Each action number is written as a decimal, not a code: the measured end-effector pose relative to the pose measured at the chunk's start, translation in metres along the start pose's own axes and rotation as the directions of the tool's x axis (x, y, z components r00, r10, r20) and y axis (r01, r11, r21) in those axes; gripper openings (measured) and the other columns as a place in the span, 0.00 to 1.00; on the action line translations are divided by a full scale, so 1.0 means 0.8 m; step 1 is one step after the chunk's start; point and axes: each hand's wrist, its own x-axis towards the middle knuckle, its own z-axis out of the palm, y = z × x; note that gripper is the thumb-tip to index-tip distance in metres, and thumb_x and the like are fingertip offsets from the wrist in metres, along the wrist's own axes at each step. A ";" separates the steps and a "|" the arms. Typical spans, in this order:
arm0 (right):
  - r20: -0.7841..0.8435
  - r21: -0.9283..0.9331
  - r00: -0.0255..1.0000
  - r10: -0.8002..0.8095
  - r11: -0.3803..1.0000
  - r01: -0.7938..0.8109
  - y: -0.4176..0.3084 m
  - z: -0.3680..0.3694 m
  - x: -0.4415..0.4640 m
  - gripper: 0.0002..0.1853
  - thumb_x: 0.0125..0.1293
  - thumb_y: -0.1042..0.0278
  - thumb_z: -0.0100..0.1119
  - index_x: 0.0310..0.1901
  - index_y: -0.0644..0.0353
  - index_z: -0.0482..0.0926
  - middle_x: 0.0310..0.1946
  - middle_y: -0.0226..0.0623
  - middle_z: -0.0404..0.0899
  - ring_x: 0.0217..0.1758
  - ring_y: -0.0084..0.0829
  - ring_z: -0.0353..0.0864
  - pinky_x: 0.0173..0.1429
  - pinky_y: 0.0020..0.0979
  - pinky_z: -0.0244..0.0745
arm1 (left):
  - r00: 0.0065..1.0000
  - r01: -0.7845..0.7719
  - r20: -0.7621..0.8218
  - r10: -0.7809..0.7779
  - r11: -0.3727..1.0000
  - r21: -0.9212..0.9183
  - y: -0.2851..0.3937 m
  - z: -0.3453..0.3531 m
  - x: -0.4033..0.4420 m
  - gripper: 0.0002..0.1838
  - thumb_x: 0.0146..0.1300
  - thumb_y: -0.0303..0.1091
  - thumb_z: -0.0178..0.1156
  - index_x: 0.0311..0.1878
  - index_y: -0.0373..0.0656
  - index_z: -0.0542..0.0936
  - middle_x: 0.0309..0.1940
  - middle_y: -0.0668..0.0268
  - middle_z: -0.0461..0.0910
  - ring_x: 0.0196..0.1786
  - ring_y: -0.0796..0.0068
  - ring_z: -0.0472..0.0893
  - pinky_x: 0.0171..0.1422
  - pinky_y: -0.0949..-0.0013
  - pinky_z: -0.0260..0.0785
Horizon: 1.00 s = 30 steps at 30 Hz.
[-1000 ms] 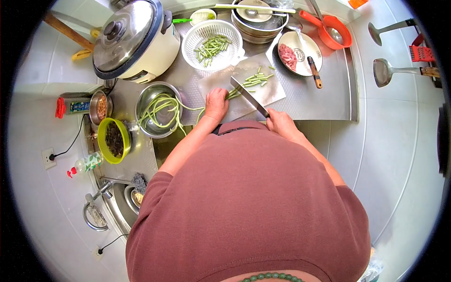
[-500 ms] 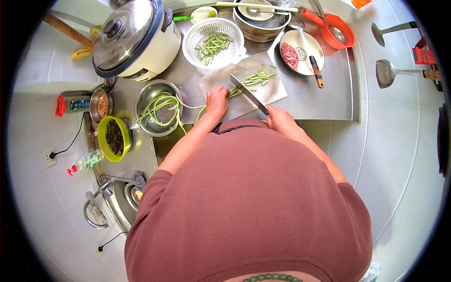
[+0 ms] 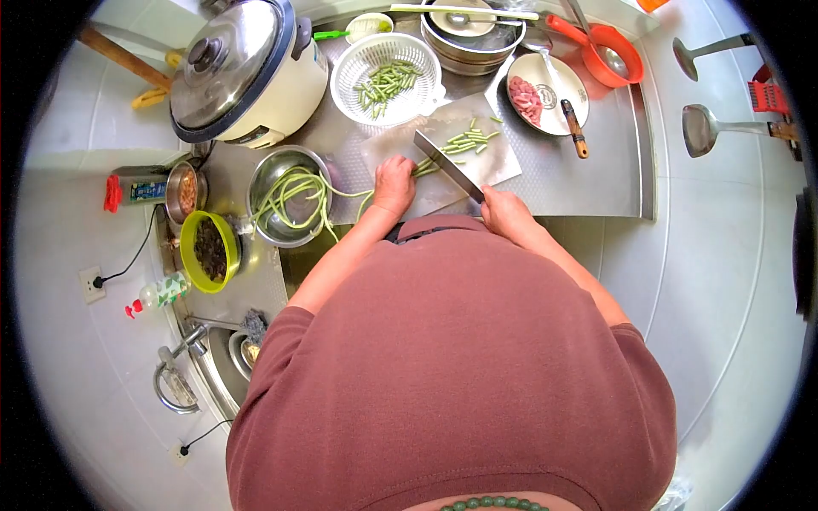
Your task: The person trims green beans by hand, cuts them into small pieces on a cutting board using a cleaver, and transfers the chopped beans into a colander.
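My right hand (image 3: 509, 212) grips a cleaver (image 3: 452, 169), its blade slanting up and left over the cutting board (image 3: 504, 169). Fingers curled, my left hand (image 3: 394, 184) presses a bunch of long green beans (image 3: 421, 170) on the board, beside the blade. Cut bean pieces (image 3: 474, 140) lie on the board past the cleaver. From my left hand the uncut beans trail left into a steel bowl (image 3: 261, 167), where more long beans lie coiled.
Behind the board stands a white colander (image 3: 343, 95) with cut bean pieces. A plate (image 3: 573, 85) of sliced meat (image 3: 525, 100) is at right, with a black-and-brown handle (image 3: 575, 132) across its rim. A large cooker (image 3: 281, 94), a green bowl (image 3: 189, 255) and a sink (image 3: 209, 370) are at left.
The cleaver and my right hand have shifted very slightly left. My left hand keeps its hold on the beans in the same place.
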 end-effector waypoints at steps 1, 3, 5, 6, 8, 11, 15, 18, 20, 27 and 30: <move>-0.003 -0.001 1.000 0.002 1.000 -0.002 0.001 0.000 0.000 0.09 0.63 0.70 0.48 0.40 0.66 0.71 0.31 0.60 0.79 0.38 0.61 0.79 0.44 0.56 0.73 | 1.000 0.000 0.003 0.000 1.000 0.003 0.000 0.000 0.000 0.08 0.48 0.25 0.59 0.33 0.45 0.79 0.34 0.61 0.75 0.44 0.55 0.76 0.47 0.55 0.67; -0.006 -0.005 1.000 0.004 1.000 -0.004 0.001 -0.001 0.001 0.09 0.63 0.69 0.48 0.41 0.66 0.71 0.32 0.60 0.79 0.39 0.61 0.79 0.44 0.56 0.73 | 1.000 -0.003 0.012 0.003 1.000 0.007 -0.002 0.000 0.000 0.08 0.48 0.25 0.60 0.33 0.46 0.79 0.34 0.62 0.75 0.44 0.56 0.76 0.48 0.55 0.67; -0.035 0.013 0.999 0.016 1.000 -0.015 0.002 -0.003 0.001 0.09 0.63 0.69 0.49 0.41 0.65 0.72 0.31 0.60 0.79 0.39 0.61 0.79 0.44 0.56 0.74 | 1.000 -0.012 0.025 0.012 1.000 0.008 -0.002 0.000 0.001 0.08 0.48 0.26 0.61 0.34 0.46 0.79 0.34 0.62 0.76 0.44 0.56 0.75 0.48 0.55 0.67; -0.048 0.022 0.999 0.021 1.000 -0.020 0.001 -0.004 0.001 0.09 0.63 0.69 0.49 0.41 0.65 0.73 0.31 0.60 0.79 0.38 0.61 0.79 0.44 0.55 0.74 | 1.000 -0.014 0.024 0.014 1.000 0.012 -0.002 0.000 0.002 0.08 0.48 0.26 0.61 0.34 0.46 0.79 0.35 0.62 0.76 0.44 0.56 0.75 0.48 0.55 0.67; -0.058 0.021 0.998 0.036 0.999 -0.035 0.003 -0.008 0.004 0.09 0.62 0.69 0.49 0.40 0.64 0.74 0.30 0.60 0.79 0.38 0.61 0.79 0.44 0.55 0.74 | 1.000 -0.019 0.022 0.019 1.000 0.018 -0.001 0.001 0.004 0.08 0.48 0.26 0.61 0.35 0.46 0.79 0.35 0.62 0.76 0.44 0.56 0.75 0.48 0.55 0.67; -0.088 0.015 0.996 0.006 1.000 -0.005 0.009 -0.011 0.006 0.09 0.61 0.69 0.50 0.39 0.64 0.74 0.29 0.59 0.79 0.36 0.60 0.79 0.43 0.54 0.75 | 0.998 -0.053 -0.026 0.053 0.999 0.001 -0.001 0.005 0.009 0.09 0.47 0.25 0.62 0.35 0.42 0.80 0.34 0.58 0.77 0.42 0.52 0.77 0.47 0.54 0.70; -0.111 0.020 0.993 -0.041 0.999 0.043 0.014 -0.013 0.007 0.09 0.61 0.69 0.51 0.39 0.64 0.74 0.29 0.59 0.79 0.36 0.60 0.79 0.43 0.54 0.75 | 0.999 -0.042 -0.007 0.042 0.999 -0.007 0.002 0.002 0.011 0.10 0.47 0.26 0.63 0.36 0.42 0.80 0.34 0.58 0.77 0.42 0.52 0.77 0.47 0.54 0.70; -0.116 0.013 0.992 -0.039 0.999 0.041 0.012 -0.014 0.006 0.09 0.60 0.69 0.51 0.39 0.64 0.74 0.29 0.59 0.79 0.37 0.59 0.79 0.43 0.53 0.75 | 0.999 -0.037 0.003 0.037 0.999 -0.028 0.003 -0.003 0.008 0.13 0.46 0.26 0.64 0.38 0.42 0.80 0.35 0.58 0.77 0.43 0.51 0.76 0.49 0.53 0.70; -0.114 0.000 0.993 -0.039 0.999 0.039 0.012 -0.014 0.006 0.09 0.60 0.69 0.52 0.39 0.64 0.74 0.29 0.59 0.79 0.36 0.59 0.80 0.43 0.53 0.75 | 1.000 -0.031 0.007 0.031 0.999 -0.038 0.005 -0.007 0.006 0.15 0.46 0.27 0.65 0.41 0.42 0.79 0.36 0.58 0.77 0.43 0.51 0.76 0.49 0.53 0.69; -0.131 0.024 0.989 -0.067 0.997 0.071 0.015 -0.013 0.006 0.10 0.59 0.69 0.52 0.39 0.65 0.74 0.29 0.59 0.79 0.36 0.59 0.80 0.43 0.53 0.75 | 0.995 -0.006 -0.104 0.008 1.000 0.018 0.014 -0.020 -0.012 0.20 0.43 0.29 0.68 0.43 0.45 0.76 0.40 0.60 0.75 0.50 0.56 0.73 0.56 0.57 0.64; -0.112 0.000 0.992 -0.052 0.999 0.053 0.012 -0.012 0.005 0.10 0.59 0.68 0.52 0.40 0.65 0.75 0.29 0.59 0.79 0.36 0.59 0.80 0.43 0.54 0.75 | 0.998 0.027 -0.049 -0.026 0.999 0.027 0.011 -0.026 -0.019 0.17 0.44 0.29 0.67 0.39 0.45 0.75 0.39 0.61 0.75 0.49 0.57 0.73 0.55 0.57 0.64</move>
